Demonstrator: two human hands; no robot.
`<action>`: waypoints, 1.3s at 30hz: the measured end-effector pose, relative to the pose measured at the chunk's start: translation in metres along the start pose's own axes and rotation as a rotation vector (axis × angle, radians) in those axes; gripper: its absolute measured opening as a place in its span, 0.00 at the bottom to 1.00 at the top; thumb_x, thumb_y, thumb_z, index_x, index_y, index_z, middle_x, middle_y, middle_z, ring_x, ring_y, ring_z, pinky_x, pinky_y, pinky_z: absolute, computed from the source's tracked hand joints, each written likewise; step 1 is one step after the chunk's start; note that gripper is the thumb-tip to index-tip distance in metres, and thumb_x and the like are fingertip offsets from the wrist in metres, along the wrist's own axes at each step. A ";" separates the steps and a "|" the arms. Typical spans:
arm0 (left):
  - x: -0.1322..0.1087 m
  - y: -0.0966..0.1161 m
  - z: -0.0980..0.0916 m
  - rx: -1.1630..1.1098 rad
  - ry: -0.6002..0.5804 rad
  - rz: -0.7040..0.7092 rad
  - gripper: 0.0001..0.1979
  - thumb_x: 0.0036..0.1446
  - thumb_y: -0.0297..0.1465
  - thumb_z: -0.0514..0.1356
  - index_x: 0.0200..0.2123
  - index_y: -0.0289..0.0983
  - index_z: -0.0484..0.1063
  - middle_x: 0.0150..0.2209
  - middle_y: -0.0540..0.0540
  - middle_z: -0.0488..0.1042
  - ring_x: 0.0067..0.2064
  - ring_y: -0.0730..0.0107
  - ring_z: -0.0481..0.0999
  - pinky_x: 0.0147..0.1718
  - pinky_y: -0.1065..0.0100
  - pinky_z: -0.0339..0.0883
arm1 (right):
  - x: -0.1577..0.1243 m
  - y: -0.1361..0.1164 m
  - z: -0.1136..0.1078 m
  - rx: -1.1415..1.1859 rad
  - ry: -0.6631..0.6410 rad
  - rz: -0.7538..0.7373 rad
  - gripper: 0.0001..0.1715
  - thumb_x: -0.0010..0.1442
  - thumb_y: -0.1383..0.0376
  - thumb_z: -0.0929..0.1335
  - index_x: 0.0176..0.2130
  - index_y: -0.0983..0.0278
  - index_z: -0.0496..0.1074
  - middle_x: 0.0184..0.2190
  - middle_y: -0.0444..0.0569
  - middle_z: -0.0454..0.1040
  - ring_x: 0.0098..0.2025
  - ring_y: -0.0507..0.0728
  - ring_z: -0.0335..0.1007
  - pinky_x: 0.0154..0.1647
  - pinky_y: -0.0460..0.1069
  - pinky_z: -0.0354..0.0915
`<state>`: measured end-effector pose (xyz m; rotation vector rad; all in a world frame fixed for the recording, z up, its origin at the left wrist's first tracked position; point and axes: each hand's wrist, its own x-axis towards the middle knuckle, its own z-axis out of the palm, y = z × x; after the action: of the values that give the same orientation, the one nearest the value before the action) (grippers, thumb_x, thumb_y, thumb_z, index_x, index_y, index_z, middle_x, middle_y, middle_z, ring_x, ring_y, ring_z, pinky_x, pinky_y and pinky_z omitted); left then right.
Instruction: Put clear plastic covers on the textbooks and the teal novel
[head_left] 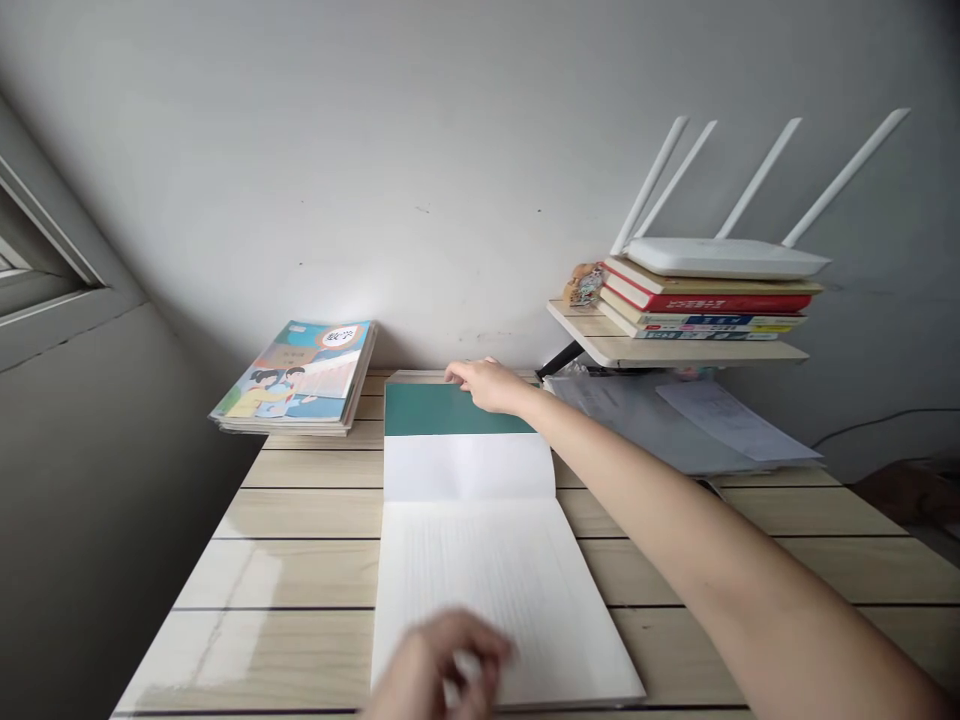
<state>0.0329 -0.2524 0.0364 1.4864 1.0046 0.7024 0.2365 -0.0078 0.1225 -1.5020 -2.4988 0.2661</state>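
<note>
Notebook (480, 590) lying open on a wooden desk (300, 515), right hand (487, 385) reaching unclenched over its teal cover (431, 410), blurred left hand (442, 665) hovering above the lower page, its grip impossible to tell.

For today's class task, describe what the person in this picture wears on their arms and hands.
The right arm is bare, with no sleeve, watch or bracelet showing, and the right hand wears no visible glove or ring. The left hand is ungloved too, but blurred, so finer details cannot be told.
</note>
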 end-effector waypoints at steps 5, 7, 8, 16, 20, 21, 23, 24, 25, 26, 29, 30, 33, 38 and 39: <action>0.089 0.010 -0.063 0.247 0.828 0.212 0.19 0.55 0.35 0.58 0.50 0.39 0.66 0.49 0.37 0.68 0.52 0.55 0.69 0.49 0.53 0.63 | -0.004 -0.001 0.006 -0.010 0.114 -0.080 0.32 0.50 0.84 0.60 0.50 0.60 0.66 0.42 0.47 0.77 0.44 0.54 0.72 0.53 0.53 0.52; 0.114 0.003 -0.078 0.153 0.882 0.123 0.22 0.57 0.35 0.56 0.54 0.37 0.61 0.51 0.35 0.67 0.50 0.56 0.70 0.46 0.55 0.66 | -0.012 -0.002 0.008 -0.030 0.228 -0.115 0.30 0.54 0.80 0.60 0.52 0.60 0.65 0.42 0.48 0.76 0.44 0.56 0.71 0.51 0.55 0.53; 0.123 -0.001 -0.082 0.105 0.867 0.086 0.21 0.58 0.35 0.55 0.54 0.36 0.60 0.50 0.35 0.68 0.48 0.58 0.72 0.44 0.57 0.66 | -0.017 -0.005 0.009 -0.051 0.304 -0.131 0.28 0.56 0.78 0.61 0.54 0.60 0.65 0.43 0.49 0.76 0.45 0.57 0.70 0.51 0.55 0.53; 0.134 -0.014 -0.073 -0.093 0.799 0.139 0.12 0.60 0.33 0.51 0.45 0.38 0.66 0.36 0.45 0.75 0.35 0.69 0.72 0.35 0.68 0.64 | -0.074 -0.033 0.031 -0.313 0.794 -0.089 0.17 0.62 0.66 0.64 0.51 0.59 0.69 0.55 0.53 0.68 0.58 0.63 0.57 0.56 0.58 0.50; 0.128 -0.013 -0.072 -0.229 0.750 0.206 0.12 0.57 0.36 0.55 0.42 0.38 0.69 0.37 0.46 0.74 0.36 0.69 0.71 0.35 0.71 0.63 | -0.082 -0.037 0.042 -0.316 0.729 -0.042 0.20 0.65 0.58 0.62 0.54 0.61 0.66 0.53 0.54 0.69 0.57 0.62 0.58 0.58 0.58 0.47; 0.126 -0.012 -0.073 -0.267 0.720 0.204 0.12 0.56 0.37 0.56 0.40 0.37 0.69 0.37 0.46 0.74 0.36 0.70 0.71 0.34 0.71 0.63 | -0.081 -0.037 0.042 -0.313 0.709 -0.017 0.22 0.65 0.57 0.61 0.56 0.62 0.64 0.52 0.54 0.70 0.56 0.62 0.58 0.58 0.58 0.46; 0.122 -0.011 -0.075 -0.347 0.653 0.180 0.12 0.54 0.38 0.58 0.37 0.37 0.71 0.34 0.47 0.73 0.32 0.72 0.69 0.31 0.73 0.61 | -0.080 -0.039 0.039 -0.307 0.686 0.039 0.24 0.66 0.55 0.59 0.57 0.64 0.63 0.48 0.56 0.71 0.51 0.62 0.61 0.56 0.58 0.48; 0.121 -0.010 -0.076 -0.384 0.624 0.170 0.11 0.54 0.38 0.59 0.36 0.37 0.71 0.31 0.49 0.72 0.30 0.73 0.67 0.29 0.73 0.60 | -0.080 -0.042 0.035 -0.305 0.681 0.058 0.24 0.66 0.55 0.58 0.56 0.64 0.64 0.45 0.56 0.72 0.48 0.62 0.63 0.53 0.57 0.50; 0.119 -0.009 -0.077 -0.413 0.606 0.169 0.11 0.54 0.38 0.59 0.34 0.37 0.71 0.28 0.50 0.70 0.27 0.74 0.65 0.27 0.73 0.59 | -0.081 -0.045 0.032 -0.304 0.679 0.066 0.23 0.66 0.55 0.58 0.52 0.65 0.67 0.41 0.56 0.73 0.44 0.61 0.64 0.50 0.55 0.52; 0.118 -0.009 -0.079 -0.432 0.596 0.176 0.11 0.54 0.38 0.58 0.32 0.37 0.71 0.25 0.51 0.68 0.26 0.74 0.64 0.25 0.73 0.57 | -0.084 -0.049 0.028 -0.304 0.677 0.066 0.21 0.66 0.55 0.58 0.47 0.65 0.70 0.37 0.54 0.73 0.40 0.60 0.64 0.46 0.54 0.53; 0.116 -0.005 -0.085 -0.471 0.570 0.172 0.15 0.55 0.41 0.56 0.27 0.36 0.72 0.23 0.50 0.69 0.25 0.72 0.64 0.24 0.72 0.57 | -0.098 -0.063 0.022 -0.300 0.668 0.049 0.22 0.67 0.56 0.58 0.28 0.64 0.70 0.26 0.50 0.70 0.32 0.57 0.63 0.36 0.51 0.52; 0.115 -0.003 -0.087 -0.478 0.551 0.141 0.16 0.54 0.42 0.56 0.28 0.36 0.73 0.25 0.48 0.72 0.26 0.71 0.66 0.25 0.71 0.59 | -0.104 -0.067 0.022 -0.295 0.659 0.043 0.24 0.67 0.57 0.58 0.25 0.63 0.68 0.24 0.49 0.69 0.29 0.56 0.63 0.35 0.50 0.51; 0.114 0.001 -0.093 -0.470 0.460 0.034 0.19 0.49 0.41 0.61 0.41 0.35 0.75 0.39 0.42 0.78 0.29 0.70 0.72 0.27 0.70 0.63 | -0.123 -0.075 0.038 -0.273 0.582 0.029 0.25 0.67 0.57 0.58 0.22 0.63 0.64 0.19 0.46 0.67 0.25 0.53 0.62 0.33 0.50 0.49; 0.116 -0.001 -0.092 -0.427 0.404 0.085 0.42 0.46 0.28 0.63 0.64 0.43 0.51 0.55 0.37 0.70 0.31 0.72 0.77 0.31 0.70 0.66 | -0.141 -0.072 0.085 -0.233 0.441 0.063 0.24 0.67 0.61 0.58 0.21 0.63 0.64 0.19 0.45 0.69 0.23 0.52 0.63 0.31 0.49 0.48; 0.117 -0.003 -0.091 -0.426 0.407 0.094 0.45 0.46 0.27 0.62 0.66 0.45 0.46 0.56 0.37 0.69 0.31 0.72 0.78 0.31 0.70 0.65 | -0.142 -0.071 0.092 -0.220 0.436 0.063 0.23 0.67 0.62 0.58 0.22 0.63 0.65 0.20 0.45 0.70 0.24 0.52 0.64 0.31 0.49 0.48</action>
<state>0.0064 -0.1064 0.0363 1.0420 1.0094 1.2375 0.2159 -0.1711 0.0399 -1.5215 -2.1862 -0.3065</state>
